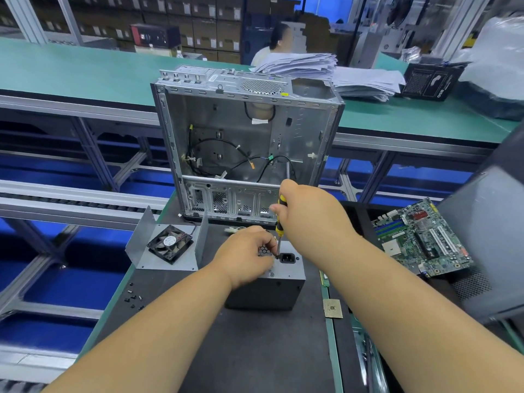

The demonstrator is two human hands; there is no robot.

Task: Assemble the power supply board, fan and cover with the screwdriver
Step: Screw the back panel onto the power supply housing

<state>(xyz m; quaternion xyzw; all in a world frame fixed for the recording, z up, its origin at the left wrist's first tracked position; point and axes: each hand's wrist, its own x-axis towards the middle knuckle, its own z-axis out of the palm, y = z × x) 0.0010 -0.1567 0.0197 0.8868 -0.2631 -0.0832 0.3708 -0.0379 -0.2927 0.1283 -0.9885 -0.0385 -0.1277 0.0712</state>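
1. Two bare hands work over a dark grey power supply box [266, 290] that sits on the black mat [255, 350] near the middle of the bench.
2. The right hand [309, 219] wraps its fingers round the yellow-and-black screwdriver [280, 219], held nearly upright, its tip down on the box's top face just left of the black power socket [287, 257].
3. The left hand [249, 251] rests on the box top, fingers curled, fingertips pinching at the screwdriver's shaft near the tip.
4. Left of the box, touching or just beside it, lies a bent grey metal cover [170, 245] with a black fan [170, 243] lying loose in it; the fan's round hub label is too small to read.
5. Several small black screws [133, 297] lie scattered on the mat near the left edge.
6. Beyond the box stands an open computer case [246, 143], with black cables inside and a small yellow sticker on its top rim, unreadable.
7. To the right, a green motherboard [422, 239] leans against a grey side panel [487, 251]; a small square chip [333, 308] lies at the mat's right edge.
8. On the far green bench lie a stack of papers [326, 72] and a black carton [431, 80] whose white print I cannot make out.
9. Open mat remains near the viewer, between the forearms.
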